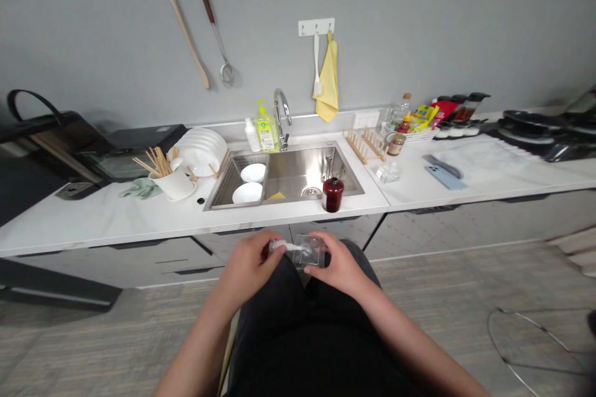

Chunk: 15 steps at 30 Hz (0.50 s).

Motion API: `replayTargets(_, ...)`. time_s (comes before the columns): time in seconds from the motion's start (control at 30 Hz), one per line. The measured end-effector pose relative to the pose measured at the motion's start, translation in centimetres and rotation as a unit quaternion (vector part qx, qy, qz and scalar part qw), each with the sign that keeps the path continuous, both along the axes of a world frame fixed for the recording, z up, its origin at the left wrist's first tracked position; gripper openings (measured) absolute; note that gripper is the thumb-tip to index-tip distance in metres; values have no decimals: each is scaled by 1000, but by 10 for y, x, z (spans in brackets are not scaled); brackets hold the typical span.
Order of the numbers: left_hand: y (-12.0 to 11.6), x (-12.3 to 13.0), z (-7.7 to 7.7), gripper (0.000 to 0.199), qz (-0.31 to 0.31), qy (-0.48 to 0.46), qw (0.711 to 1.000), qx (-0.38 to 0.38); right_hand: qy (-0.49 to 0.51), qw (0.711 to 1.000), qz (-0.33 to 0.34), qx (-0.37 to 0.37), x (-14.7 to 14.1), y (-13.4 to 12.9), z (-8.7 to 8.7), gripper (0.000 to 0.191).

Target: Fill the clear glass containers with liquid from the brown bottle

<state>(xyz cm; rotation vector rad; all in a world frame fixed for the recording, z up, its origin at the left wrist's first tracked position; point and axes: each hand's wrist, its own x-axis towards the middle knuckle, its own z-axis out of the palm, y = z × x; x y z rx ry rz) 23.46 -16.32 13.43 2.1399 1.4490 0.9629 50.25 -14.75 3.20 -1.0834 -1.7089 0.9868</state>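
1. Grey-walled kitchen with a white marble-look counter (116, 218) running across the far side of the room, at 12 o'clock from a seated person in black trousers (316, 347)

2. Over the lap, the person's left hand (244, 267) is clenched around the end of a clear square bottle (307, 250) that has a white pump-like top (284, 247). A small red part shows just beside the fingers (261, 254), too hidden to identify

3. Right hand (338, 265) grips the bottle's clear body from the other side, its fingers (321, 242) wrapped over the top edge. Both hands are closed on the bottle, which sits level, well below the counter's front edge

4. Straight ahead at 12 o'clock is a stainless steel sink (311, 172) with a chrome faucet (282, 108). A wire rack (237, 183) in its left half holds two white bowls (246, 193)

5. Toward 1 o'clock, a dark red bottle (333, 194) stands on the counter at the sink's front edge, and a wooden plate rack (365, 146) stands farther back

6. At 2 o'clock, a pale blue phone (444, 177) lies on the counter. At 11 o'clock, a white cup of chopsticks (174, 183) stands near a stack of white plates (202, 152)
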Motion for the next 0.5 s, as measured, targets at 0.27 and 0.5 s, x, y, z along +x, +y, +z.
replayTargets(0.27, -4, 38, 0, 9, -59, 138, 989, -14, -22, 999, 8, 49, -11, -11, -6, 79)
replayTargets(0.5, -3, 31, -5, 68, -196, 71, 978, 31, -12, 998, 26, 52, -6, -13, -4, 75)
